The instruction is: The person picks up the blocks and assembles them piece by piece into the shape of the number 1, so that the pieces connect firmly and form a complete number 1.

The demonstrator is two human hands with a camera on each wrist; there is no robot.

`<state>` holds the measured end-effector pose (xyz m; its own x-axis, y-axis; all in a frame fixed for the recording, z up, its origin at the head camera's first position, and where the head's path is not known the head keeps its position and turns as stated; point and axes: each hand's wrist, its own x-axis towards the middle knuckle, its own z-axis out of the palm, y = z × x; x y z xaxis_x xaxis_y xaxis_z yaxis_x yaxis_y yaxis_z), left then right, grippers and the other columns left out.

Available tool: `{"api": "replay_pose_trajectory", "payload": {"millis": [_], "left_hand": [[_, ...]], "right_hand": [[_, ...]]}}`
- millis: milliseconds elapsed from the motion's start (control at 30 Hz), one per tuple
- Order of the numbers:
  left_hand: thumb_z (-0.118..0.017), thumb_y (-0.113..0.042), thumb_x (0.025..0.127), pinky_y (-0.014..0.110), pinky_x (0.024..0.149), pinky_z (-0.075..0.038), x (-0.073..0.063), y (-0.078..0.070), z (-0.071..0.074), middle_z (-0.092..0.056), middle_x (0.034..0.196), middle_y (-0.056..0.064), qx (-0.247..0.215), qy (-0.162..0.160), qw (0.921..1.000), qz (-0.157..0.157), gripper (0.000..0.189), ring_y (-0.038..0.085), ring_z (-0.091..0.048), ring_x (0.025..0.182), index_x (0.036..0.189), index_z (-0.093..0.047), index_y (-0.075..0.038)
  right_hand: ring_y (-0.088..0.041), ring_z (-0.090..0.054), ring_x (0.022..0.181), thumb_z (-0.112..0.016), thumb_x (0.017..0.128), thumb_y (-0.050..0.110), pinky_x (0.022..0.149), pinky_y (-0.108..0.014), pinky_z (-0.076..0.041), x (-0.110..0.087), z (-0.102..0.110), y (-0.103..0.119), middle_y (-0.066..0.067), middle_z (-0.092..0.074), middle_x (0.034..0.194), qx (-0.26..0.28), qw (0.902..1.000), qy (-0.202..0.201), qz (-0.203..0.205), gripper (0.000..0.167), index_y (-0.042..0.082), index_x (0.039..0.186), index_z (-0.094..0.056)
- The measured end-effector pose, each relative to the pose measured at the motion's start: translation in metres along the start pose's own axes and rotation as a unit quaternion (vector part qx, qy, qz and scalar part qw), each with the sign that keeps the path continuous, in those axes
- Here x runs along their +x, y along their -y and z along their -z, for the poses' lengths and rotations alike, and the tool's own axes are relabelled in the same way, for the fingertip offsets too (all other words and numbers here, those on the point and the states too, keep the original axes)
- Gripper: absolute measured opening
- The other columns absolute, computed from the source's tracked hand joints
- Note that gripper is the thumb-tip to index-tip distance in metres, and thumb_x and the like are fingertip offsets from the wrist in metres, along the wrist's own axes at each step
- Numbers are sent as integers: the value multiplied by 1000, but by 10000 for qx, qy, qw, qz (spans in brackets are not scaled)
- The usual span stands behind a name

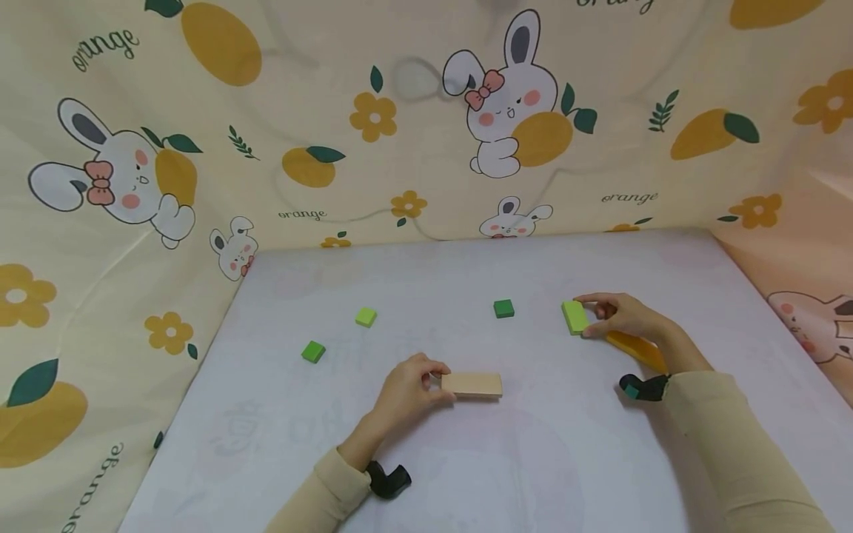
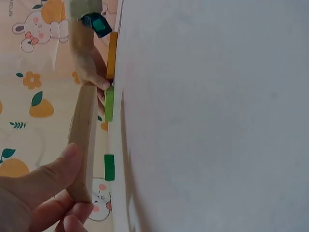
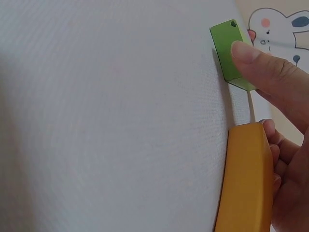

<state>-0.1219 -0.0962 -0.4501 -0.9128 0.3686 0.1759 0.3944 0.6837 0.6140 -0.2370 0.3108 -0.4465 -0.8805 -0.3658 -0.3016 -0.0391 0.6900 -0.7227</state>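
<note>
My left hand [image 1: 409,389] pinches the wooden block [image 1: 472,384], raised over the white table [image 1: 566,459], roughly midway between its side edges; my right hand [image 1: 629,317] pinches the light green block [image 1: 575,317] toward the far right corner, near the orange block [image 1: 636,351]

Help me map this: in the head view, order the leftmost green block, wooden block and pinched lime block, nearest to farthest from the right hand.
1. Pinched lime block: in the right hand.
2. Wooden block: leftward, in the left hand.
3. Leftmost green block: at the far left.
</note>
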Motion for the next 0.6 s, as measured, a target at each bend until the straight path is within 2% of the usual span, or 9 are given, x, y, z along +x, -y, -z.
{"api": "replay_pose_trajectory", "payload": {"millis": [600], "left_hand": [[-86, -29, 66, 14, 56, -29, -10, -6, -4, -55, 72, 2, 53, 394, 9975, 581, 35, 1, -37, 62, 95, -74, -11]], "right_hand": [[-12, -40, 79, -75, 83, 22, 66, -25, -32, 0, -2, -3, -4, -43, 85, 117, 9999, -10, 75, 67, 4, 141, -46]]}}
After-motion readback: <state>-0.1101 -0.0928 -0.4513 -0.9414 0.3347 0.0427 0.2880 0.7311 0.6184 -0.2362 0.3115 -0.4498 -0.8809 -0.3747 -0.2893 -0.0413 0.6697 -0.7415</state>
